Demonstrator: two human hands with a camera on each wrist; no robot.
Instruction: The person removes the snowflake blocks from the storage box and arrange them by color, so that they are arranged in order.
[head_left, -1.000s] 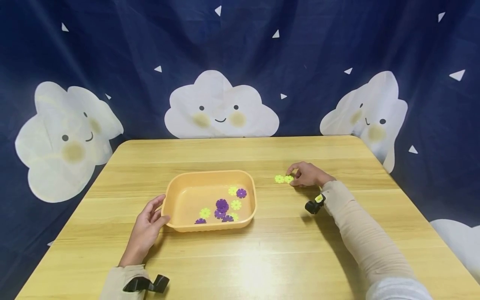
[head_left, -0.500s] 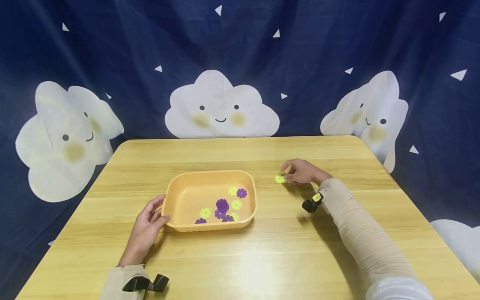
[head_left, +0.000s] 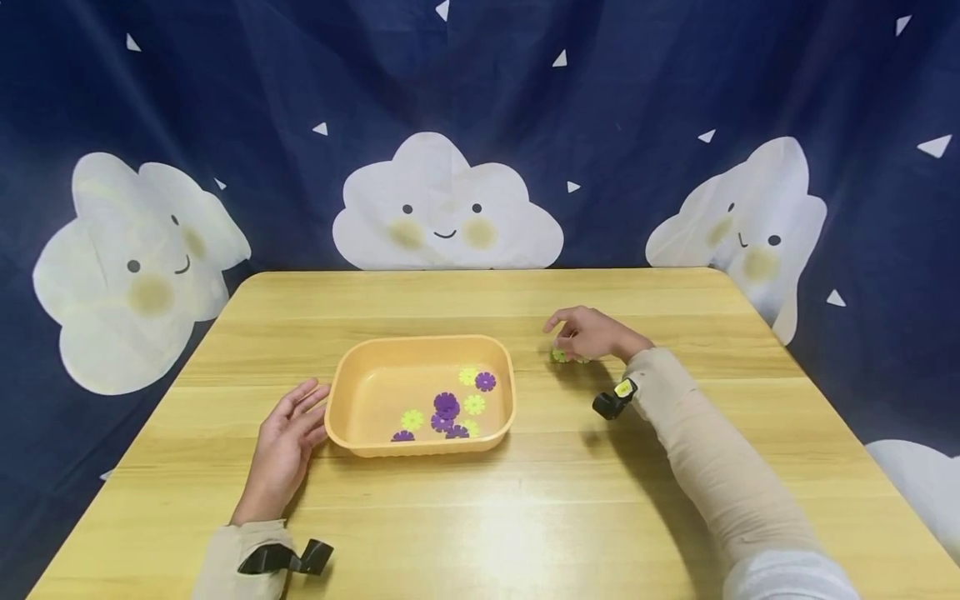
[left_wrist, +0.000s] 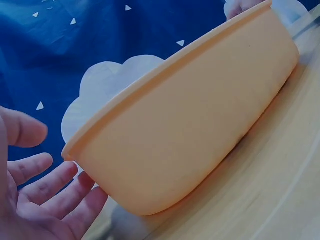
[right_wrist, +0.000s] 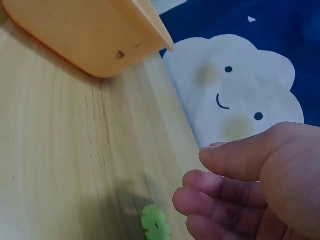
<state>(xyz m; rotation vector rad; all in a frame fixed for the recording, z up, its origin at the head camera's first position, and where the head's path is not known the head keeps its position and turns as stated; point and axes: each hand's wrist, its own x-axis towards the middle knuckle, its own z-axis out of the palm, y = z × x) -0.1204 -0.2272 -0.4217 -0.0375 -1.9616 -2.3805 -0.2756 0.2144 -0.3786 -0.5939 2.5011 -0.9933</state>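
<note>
An orange plastic basin (head_left: 375,396) stands on the table, holding purple flower-shaped discs (head_left: 446,403) and yellow-green ones (head_left: 412,420). Beside its left end is my left hand (head_left: 276,454); the left wrist view shows the fingers spread by the basin wall (left_wrist: 190,115), thumb off the rim. Whether a fingertip touches the wall I cannot tell. My right hand (head_left: 591,335) hovers over two yellow-green flower discs (head_left: 559,356) lying right of the basin and partly covers them. In the right wrist view its fingers are loosely bent, with nothing between them, near one disc (right_wrist: 156,225).
The wooden table (head_left: 480,517) carries the basin in its middle. Behind it hangs a dark blue curtain (head_left: 480,83) with printed white clouds. Black straps with camera mounts sit on both wrists, the right one (head_left: 613,402) close above the tabletop.
My left hand has let go of the basin rim and straightened its fingers. My right hand has moved left and slightly up over the loose discs, its fingers no longer touching the right-hand one.
</note>
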